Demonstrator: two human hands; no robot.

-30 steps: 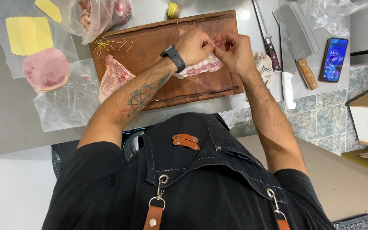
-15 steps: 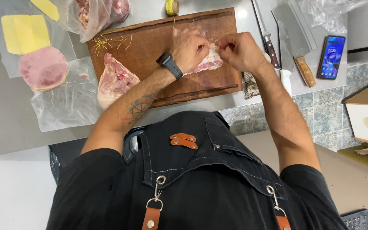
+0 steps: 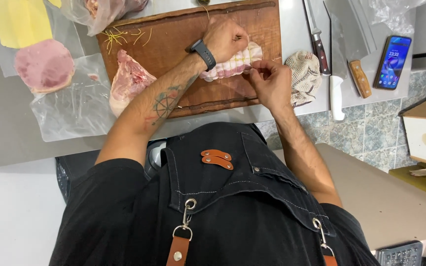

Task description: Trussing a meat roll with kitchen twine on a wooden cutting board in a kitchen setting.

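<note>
A pale rolled piece of meat, bound with loops of string, lies on the brown wooden cutting board. My left hand, with a dark watch on the wrist, presses down on the top of the roll. At the roll's near end my right hand pinches the string between its fingertips. A second raw cut of meat rests at the board's left end.
Two knives and a cleaver lie right of the board, beside a phone and a mesh cloth. Sliced ham and yellow cheese sit on plastic at the left. A bag of meat lies at the top.
My right hand has come down from the roll's far end to its near end. The left hand has shifted onto the top of the roll, which now shows more string loops.
</note>
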